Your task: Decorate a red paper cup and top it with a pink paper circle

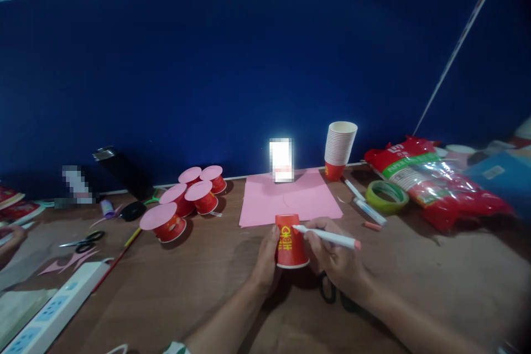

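Near the edge of pink paper point(296, 199), my left hand point(267, 263) grips an inverted paper cup point(296, 254); my right hand point(334, 254) pinches a marker point(329, 236). Nested cups point(341, 146) stand beyond.

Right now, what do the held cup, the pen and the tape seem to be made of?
Held cup: probably coated paper, smooth and printed in yellow on red, with a pale rim. Pen: likely plastic, judging by its smooth, even white barrel. Tape: seemingly plastic film, yellow-green with a slight sheen; its core's material I can't tell.
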Tool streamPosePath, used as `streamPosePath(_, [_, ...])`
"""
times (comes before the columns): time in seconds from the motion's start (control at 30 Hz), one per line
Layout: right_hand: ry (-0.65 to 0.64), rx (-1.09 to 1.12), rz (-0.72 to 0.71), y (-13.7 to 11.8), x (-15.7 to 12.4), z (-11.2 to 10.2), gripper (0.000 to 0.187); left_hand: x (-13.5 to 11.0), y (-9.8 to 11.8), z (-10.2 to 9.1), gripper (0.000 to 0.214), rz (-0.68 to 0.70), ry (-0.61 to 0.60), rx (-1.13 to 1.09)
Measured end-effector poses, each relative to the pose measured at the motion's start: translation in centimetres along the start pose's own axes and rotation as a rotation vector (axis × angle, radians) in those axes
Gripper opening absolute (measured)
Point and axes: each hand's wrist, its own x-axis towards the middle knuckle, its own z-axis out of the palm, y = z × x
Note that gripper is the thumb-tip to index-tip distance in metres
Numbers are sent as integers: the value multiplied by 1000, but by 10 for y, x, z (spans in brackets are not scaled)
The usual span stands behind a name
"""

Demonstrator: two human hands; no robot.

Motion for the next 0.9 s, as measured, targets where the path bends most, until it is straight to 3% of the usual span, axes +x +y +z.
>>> streamPosePath(0.9, [5,36,1,3,0,-2,7,0,1,1,43,-48,31,-125])
